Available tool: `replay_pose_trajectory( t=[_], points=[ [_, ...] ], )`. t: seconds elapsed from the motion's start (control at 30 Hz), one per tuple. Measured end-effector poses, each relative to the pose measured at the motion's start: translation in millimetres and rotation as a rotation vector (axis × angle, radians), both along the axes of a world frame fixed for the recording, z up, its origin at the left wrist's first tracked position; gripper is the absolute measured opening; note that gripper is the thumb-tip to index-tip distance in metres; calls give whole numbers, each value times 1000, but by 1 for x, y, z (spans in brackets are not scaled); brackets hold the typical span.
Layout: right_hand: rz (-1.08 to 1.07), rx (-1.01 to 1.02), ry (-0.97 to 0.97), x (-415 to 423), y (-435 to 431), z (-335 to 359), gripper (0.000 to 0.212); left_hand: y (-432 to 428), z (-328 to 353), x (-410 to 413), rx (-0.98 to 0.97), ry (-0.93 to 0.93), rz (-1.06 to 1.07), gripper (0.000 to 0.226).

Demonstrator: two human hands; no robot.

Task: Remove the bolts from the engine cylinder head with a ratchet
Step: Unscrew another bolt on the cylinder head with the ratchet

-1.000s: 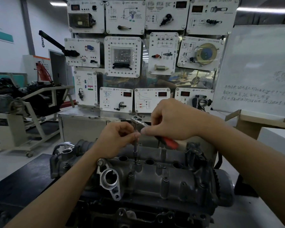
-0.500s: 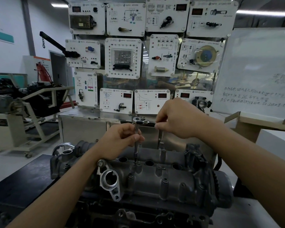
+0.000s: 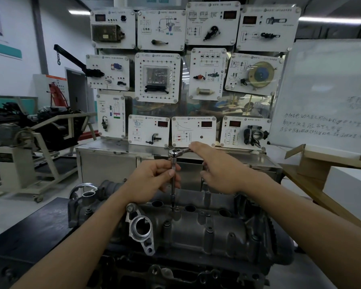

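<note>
**Kid:** So, who holds what?

**Helper:** On the left hand [image 3: 152, 180], the fingers [image 3: 171, 173] pinch the thin bar [image 3: 173, 192] under the ratchet [image 3: 175, 152], about halfway down. On the right hand [image 3: 219, 172], the fingers [image 3: 196, 146] lie stretched out, nearly straight, over the handle (the handle itself is hidden under them).

**Kid:** And the bolt?

**Helper:** The bolt [image 3: 173, 208] sits right under the bar's tip, in the top of the cylinder head [image 3: 206, 230], between two of the round holes [image 3: 190, 207]. The cylinder head sits on the dark table [image 3: 35, 226].

**Kid:** What could go wrong?

**Helper:** I think the right fingers could slide off, because they push and do not wrap round. Then that hand might bang the metal. The bar is long and thin too. If the pinch lets it lean, the tip could hop off the bolt and chew its corners.

**Kid:** Anything else?

**Helper:** A loose bolt could drop into one of the round holes.
</note>
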State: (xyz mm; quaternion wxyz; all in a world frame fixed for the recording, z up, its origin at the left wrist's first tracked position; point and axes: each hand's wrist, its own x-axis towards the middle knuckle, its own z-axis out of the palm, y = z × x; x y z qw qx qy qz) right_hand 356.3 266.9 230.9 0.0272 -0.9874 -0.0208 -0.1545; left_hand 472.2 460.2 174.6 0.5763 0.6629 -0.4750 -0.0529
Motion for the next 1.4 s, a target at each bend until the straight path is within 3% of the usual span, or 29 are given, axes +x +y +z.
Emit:
replay_pose_trajectory(
  t=[0.1,0.27,0.37,0.6,0.8,0.9,1.1,1.23,1.4],
  points=[
    [-44,-90,-44,-9,6,6,71,1,-1,2,-3,-5,27,15],
    [-128,-232,-264,-33,34,24,25,0,-4,5,-27,-39,74,6],
    [-87,-163,-259,-46,52,31,27,0,-4,6,-33,-71,88,1],
    [-37,0,-135,-62,73,37,34,2,-3,6,-43,-106,127,27],
    [-166,-101,-134,-61,58,43,20,1,-6,8,-44,-56,-7,9],
    [-234,-144,-139,-49,47,41,29,0,-3,4,-22,-11,-94,15],
    [-139,71,-176,-1,36,23,44,1,-1,1,-8,107,-207,23],
    [-37,194,-55,13,26,13,64,-1,-3,2,-6,79,-135,22],
    [-46,208,-235,13,19,-7,71,-1,-4,3,-62,-7,-7,16]
  ],
)
